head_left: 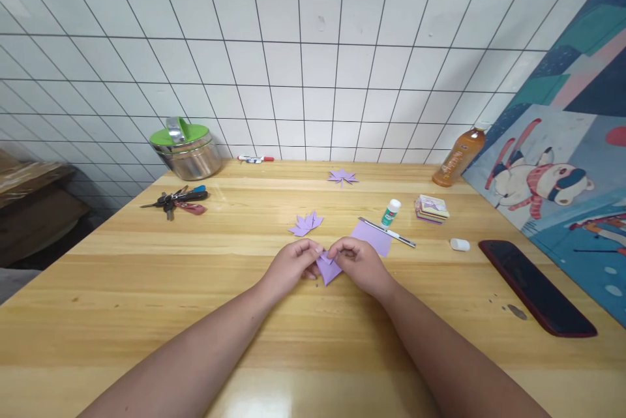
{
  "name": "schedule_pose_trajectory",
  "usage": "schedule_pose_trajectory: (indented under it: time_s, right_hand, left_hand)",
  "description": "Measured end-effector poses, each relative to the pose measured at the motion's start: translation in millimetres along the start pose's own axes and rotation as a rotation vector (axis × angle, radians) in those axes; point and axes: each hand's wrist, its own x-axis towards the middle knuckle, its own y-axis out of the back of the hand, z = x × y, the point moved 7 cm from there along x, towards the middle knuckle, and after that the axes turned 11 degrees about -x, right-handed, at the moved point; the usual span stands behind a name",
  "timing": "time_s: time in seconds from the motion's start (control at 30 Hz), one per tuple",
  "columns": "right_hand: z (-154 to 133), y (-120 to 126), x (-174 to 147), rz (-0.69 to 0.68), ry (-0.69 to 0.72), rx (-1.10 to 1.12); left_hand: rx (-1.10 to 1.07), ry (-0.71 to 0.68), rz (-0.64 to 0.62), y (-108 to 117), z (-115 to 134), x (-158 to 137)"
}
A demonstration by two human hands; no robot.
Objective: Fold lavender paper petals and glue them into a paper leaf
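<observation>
Between my two hands, low over the table, is a folded piece of purple paper point(327, 272) with its point toward me. My left hand point(292, 263) pinches its left edge, thumb on top. Thumb and fingers of my right hand point(360, 263) grip its right side and top fold. Just beyond lies a folded purple paper leaf shape point(306, 224), and a second purple leaf shape point(343, 176) rests near the wall. Behind my right hand, a flat purple sheet point(372, 238) has a slim silver pen-like cutter point(387, 232) lying across it.
A glue stick point(391, 213) stands uncapped, its white cap point(460, 244) farther right. Around the wooden table point(147, 313) are a paper stack point(432, 208), a phone point(536, 287), a drink bottle point(460, 156), keys point(177, 199), markers point(255, 159) and a green-lidded steel pot point(188, 156).
</observation>
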Motion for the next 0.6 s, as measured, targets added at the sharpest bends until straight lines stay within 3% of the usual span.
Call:
schedule_pose_trajectory:
  time_s: [0.13, 0.3, 0.6]
  right_hand:
    - [-4.8, 0.2, -2.6, -0.055, 0.002, 0.051]
    - [0.9, -12.5, -6.7, -0.224, -0.015, 0.203]
    - [-17.0, -15.0, -11.2, -0.187, 0.352, -0.152]
  left_hand:
    - [0.093, -0.071, -0.003, -3.0, 3.0, 0.5]
    - [0.245, -0.177, 0.045, -2.9, 8.5, -1.0]
    - [0.165, -0.199, 0.095, 3.1, 6.7, 0.0]
